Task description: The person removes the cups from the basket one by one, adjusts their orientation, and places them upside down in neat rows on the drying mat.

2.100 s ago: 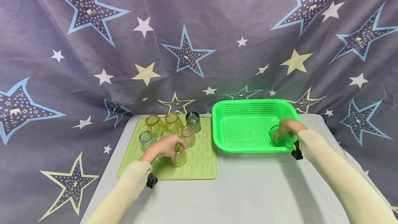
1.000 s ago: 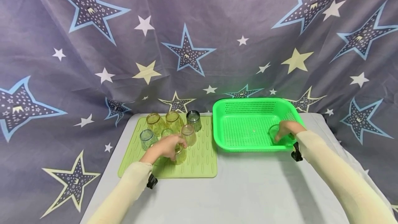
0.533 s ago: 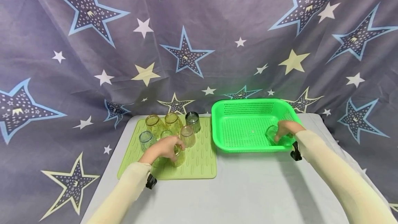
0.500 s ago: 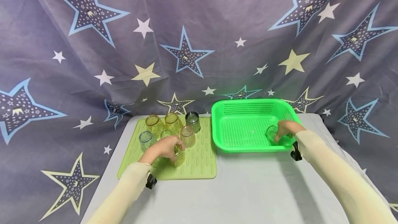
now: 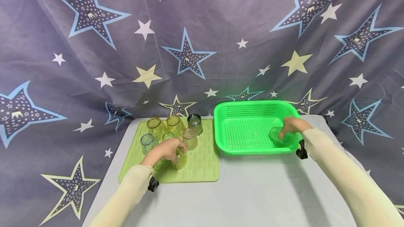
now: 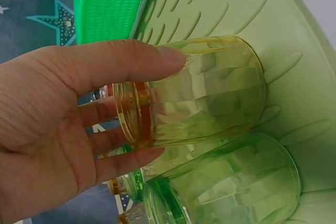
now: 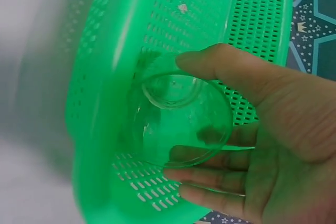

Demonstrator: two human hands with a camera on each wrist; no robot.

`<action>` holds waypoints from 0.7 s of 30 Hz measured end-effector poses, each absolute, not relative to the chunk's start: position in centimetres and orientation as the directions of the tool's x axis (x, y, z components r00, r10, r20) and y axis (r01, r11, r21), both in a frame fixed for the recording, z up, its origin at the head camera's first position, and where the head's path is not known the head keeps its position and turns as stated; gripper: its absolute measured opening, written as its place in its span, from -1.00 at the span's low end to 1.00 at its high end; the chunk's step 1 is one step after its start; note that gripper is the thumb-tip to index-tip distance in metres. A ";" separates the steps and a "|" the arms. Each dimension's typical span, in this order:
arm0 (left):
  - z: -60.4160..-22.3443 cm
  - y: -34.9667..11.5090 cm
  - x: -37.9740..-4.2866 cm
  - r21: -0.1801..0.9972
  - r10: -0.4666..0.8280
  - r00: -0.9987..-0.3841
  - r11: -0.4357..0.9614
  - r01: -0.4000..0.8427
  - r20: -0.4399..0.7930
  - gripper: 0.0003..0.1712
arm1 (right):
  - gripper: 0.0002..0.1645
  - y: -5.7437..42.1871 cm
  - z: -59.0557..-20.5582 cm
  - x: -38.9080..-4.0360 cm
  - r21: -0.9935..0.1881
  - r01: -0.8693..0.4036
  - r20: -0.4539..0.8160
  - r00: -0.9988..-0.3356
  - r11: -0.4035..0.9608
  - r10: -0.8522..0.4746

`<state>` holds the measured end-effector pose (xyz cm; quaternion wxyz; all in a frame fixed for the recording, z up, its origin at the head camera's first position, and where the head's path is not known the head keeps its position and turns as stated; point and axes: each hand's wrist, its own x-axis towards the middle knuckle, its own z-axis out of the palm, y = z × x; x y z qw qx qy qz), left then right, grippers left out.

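Observation:
In the left wrist view my left hand (image 6: 58, 114) grips a yellow drinking glass (image 6: 210, 90), thumb along one side, other fingers partly hidden behind. That glass stands upside down on the light green drying mat (image 5: 205, 164). A green glass (image 6: 231, 182) is beside it. My right hand (image 5: 295, 126) reaches over the green basket (image 5: 252, 151). Its fingers lie loosely spread around a see-through glass (image 7: 184, 124), thumb near the rim and other fingers at the opposite side. The mouth of this glass faces the right wrist camera; its true tint is hard to tell.
Behind my left hand on the mat are upturned glasses: two amber (image 5: 155, 126), a dark grey (image 5: 195, 124), a pinkish (image 5: 190, 139), a bluish (image 5: 148, 143) and a partly hidden green one. A starry curtain (image 5: 202, 27) hangs behind the white-covered table (image 5: 246, 192).
The glass in the basket has tipped toward the left. My right hand has drawn slightly up and back from it. My left hand stays on the yellow glass.

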<state>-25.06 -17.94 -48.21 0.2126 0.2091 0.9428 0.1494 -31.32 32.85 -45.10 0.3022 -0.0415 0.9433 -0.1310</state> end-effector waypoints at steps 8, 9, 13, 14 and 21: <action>-48.0 -17.8 -25.2 0.392 0.458 -0.818 0.863 0.317 -0.347 -0.27 | -0.43 32.3 -45.0 -31.6 -0.291 -0.085 -0.430 -0.878 0.953 -0.209; -48.1 -17.9 -25.2 0.394 0.459 -0.817 0.863 0.317 -0.348 -0.27 | -0.35 32.2 -45.1 -31.6 -0.298 -0.077 -0.413 -0.888 0.951 -0.201; -47.8 -17.9 -25.2 0.410 0.465 -0.816 0.856 0.315 -0.344 -0.28 | -0.09 32.2 -45.6 -31.7 -0.361 -0.020 -0.364 -0.918 0.933 -0.160; -47.7 -17.9 -25.2 0.414 0.469 -0.815 0.853 0.318 -0.339 -0.28 | -0.07 32.2 -45.8 -31.7 -0.385 0.001 -0.356 -0.923 0.923 -0.148; -47.2 -18.1 -25.5 0.470 0.525 -0.803 0.806 0.361 -0.284 -0.45 | -0.10 32.3 -46.4 -31.5 -0.550 0.083 -0.288 -0.953 0.831 -0.096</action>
